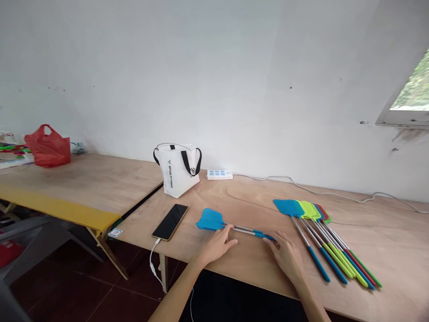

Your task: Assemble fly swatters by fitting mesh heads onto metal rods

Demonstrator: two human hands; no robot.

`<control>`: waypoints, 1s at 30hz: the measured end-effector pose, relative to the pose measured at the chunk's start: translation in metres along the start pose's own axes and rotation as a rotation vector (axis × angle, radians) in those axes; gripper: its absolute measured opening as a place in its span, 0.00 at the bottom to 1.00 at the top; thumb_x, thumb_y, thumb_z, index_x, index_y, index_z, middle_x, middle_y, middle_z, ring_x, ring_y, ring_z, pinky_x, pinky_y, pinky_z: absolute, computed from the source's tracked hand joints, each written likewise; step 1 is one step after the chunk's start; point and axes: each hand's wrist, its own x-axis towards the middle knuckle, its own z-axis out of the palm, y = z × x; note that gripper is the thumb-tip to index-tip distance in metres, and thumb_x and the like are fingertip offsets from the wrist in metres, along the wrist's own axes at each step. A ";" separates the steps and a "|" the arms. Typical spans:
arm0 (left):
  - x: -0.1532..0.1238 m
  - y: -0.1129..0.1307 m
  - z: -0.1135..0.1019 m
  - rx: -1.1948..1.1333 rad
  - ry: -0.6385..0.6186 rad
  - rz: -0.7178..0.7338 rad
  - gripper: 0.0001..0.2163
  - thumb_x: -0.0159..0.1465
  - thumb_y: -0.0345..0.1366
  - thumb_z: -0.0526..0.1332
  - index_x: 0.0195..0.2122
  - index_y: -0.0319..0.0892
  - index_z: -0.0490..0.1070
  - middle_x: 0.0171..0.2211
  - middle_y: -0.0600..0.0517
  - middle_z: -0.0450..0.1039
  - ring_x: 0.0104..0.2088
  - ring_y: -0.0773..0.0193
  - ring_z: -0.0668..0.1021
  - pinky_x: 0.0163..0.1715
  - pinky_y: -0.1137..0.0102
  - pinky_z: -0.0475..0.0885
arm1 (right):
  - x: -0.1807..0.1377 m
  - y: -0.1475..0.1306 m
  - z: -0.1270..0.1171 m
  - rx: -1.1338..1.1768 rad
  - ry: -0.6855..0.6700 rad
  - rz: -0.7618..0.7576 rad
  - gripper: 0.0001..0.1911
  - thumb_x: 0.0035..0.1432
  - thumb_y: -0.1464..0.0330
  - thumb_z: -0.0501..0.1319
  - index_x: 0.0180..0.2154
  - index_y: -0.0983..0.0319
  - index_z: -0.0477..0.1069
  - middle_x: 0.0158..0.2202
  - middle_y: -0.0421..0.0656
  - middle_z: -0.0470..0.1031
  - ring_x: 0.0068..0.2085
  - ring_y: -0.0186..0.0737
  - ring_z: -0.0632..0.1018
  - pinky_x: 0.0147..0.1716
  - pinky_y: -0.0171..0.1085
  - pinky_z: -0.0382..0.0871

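Note:
Blue fly swatters (pixel 210 219), at least two, lie overlapping on the table in front of me, heads to the left and handles to the right. My left hand (pixel 217 245) rests at the neck where heads meet metal shafts, its thumb apart from the fingers. At the other end, my right hand (pixel 285 254) has the blue handle ends between thumb and fingers. To its right lies a fanned row of several fly swatters (pixel 335 241) in blue, green, yellow and red, heads away from me.
A phone (pixel 170 222) with a white cable (pixel 152 259) lies left of the swatters. Behind stand a white bag (pixel 177 172) with black handles and a power strip (pixel 219 175) against the wall. A red plastic bag (pixel 50 150) sits on the left table (pixel 100 179).

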 end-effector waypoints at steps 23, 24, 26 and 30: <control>0.017 0.005 0.025 0.263 0.203 -0.042 0.12 0.75 0.42 0.53 0.52 0.47 0.71 0.41 0.50 0.82 0.43 0.53 0.83 0.40 0.66 0.70 | -0.004 0.007 0.013 -0.145 -0.062 -0.120 0.16 0.71 0.62 0.50 0.47 0.52 0.77 0.46 0.45 0.76 0.47 0.46 0.77 0.47 0.44 0.71; 0.017 0.005 0.025 0.265 0.203 -0.044 0.12 0.75 0.42 0.53 0.52 0.47 0.71 0.41 0.49 0.82 0.43 0.53 0.83 0.40 0.66 0.70 | -0.004 0.007 0.013 -0.147 -0.063 -0.120 0.16 0.72 0.62 0.50 0.47 0.52 0.77 0.46 0.45 0.76 0.47 0.46 0.77 0.47 0.44 0.71; 0.017 0.006 0.025 0.269 0.203 -0.041 0.12 0.75 0.42 0.53 0.52 0.47 0.71 0.42 0.50 0.82 0.43 0.53 0.83 0.40 0.67 0.70 | -0.004 0.008 0.013 -0.146 -0.067 -0.121 0.17 0.72 0.61 0.50 0.47 0.52 0.77 0.45 0.45 0.76 0.47 0.47 0.77 0.47 0.45 0.71; 0.017 0.007 0.025 0.289 0.201 -0.037 0.11 0.75 0.42 0.53 0.51 0.47 0.71 0.41 0.50 0.82 0.42 0.53 0.83 0.39 0.67 0.70 | -0.004 0.010 0.014 -0.132 -0.078 -0.122 0.17 0.72 0.61 0.49 0.48 0.52 0.76 0.46 0.45 0.76 0.47 0.47 0.77 0.48 0.46 0.70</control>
